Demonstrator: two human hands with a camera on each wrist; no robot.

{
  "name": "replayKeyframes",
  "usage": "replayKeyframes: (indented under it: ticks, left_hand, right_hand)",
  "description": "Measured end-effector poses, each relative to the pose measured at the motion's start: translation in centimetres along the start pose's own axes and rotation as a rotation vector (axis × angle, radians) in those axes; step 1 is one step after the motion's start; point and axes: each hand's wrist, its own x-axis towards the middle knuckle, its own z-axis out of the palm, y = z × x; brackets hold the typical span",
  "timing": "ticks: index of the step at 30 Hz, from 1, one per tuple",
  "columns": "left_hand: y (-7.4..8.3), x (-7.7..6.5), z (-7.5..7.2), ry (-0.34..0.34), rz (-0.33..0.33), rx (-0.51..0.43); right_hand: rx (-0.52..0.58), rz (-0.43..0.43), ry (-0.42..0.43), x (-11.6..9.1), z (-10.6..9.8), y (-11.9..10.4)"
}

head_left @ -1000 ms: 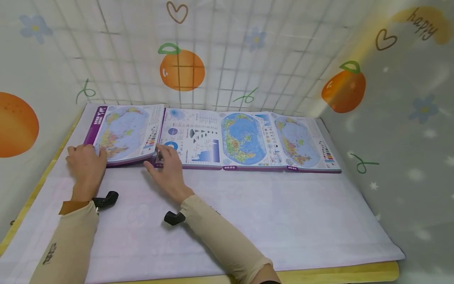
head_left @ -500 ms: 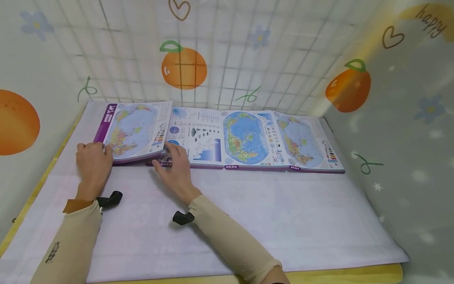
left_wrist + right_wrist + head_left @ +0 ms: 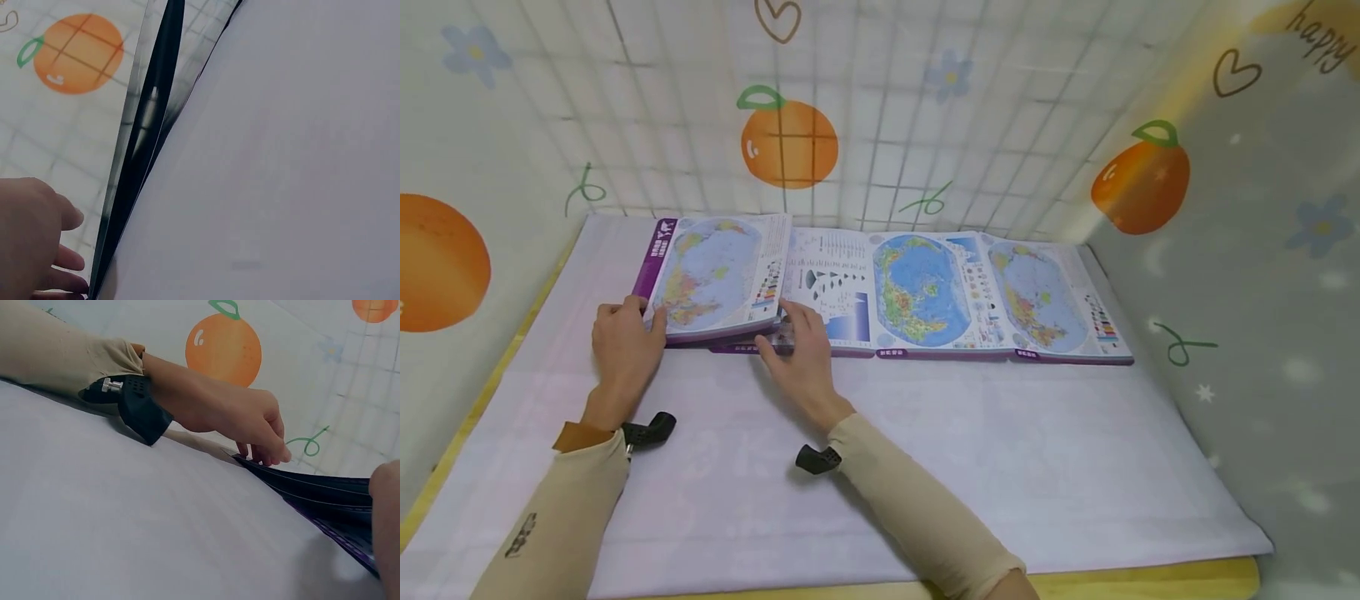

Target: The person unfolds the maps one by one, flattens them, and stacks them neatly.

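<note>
A folding world map lies along the back of the white cloth, its spread panels (image 3: 917, 287) printed side up. Its folded left section (image 3: 715, 271) overlaps the panels beside it, with the front edge slightly raised. My left hand (image 3: 627, 342) grips the section's front left corner, thumb on the printed face. My right hand (image 3: 801, 354) holds its front right corner between thumb and fingers; the exact contact is partly hidden. The right wrist view shows dark layered edges (image 3: 312, 494) between both hands. In the left wrist view, fingers (image 3: 69, 257) touch the glossy, bowed edge.
White cloth (image 3: 970, 467) covers the table, whose yellow edge (image 3: 1142, 577) shows in front. A curtain printed with oranges (image 3: 790, 137) hangs over a wire grid behind the map. Another curtain side (image 3: 1240, 350) borders the right.
Both hands have shifted right, carrying the folded section farther over the neighbouring panel. More white cloth shows at its left. The right-hand panels stay almost where they were.
</note>
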Motion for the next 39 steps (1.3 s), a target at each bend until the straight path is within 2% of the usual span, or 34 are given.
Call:
replayKeyframes:
  ticks: [7,19,23,30,39]
  left_hand:
    - [0.7,-0.7,0.7,-0.007,0.097,-0.023]
    - [1.3,-1.5,1.6,-0.110,0.211,-0.043]
    - [1.7,-1.7,2.0,-0.148,0.277,-0.035]
    - [1.8,-1.4,2.7,-0.177,0.456,-0.022]
    - [2.2,-1.7,2.7,-0.273,0.537,0.024]
  right_hand:
    - [-0.007,0.036,-0.010,-0.4,-1.6,0.9]
    - [-0.043,0.031,0.010,-1.0,-4.0,2.7]
    - [-0.054,0.051,-0.003,-1.5,-5.2,3.4]
    - [-0.073,0.077,-0.002,-2.0,-6.7,4.2]
    - [-0.086,0.046,0.056,-2.4,-8.3,5.2]
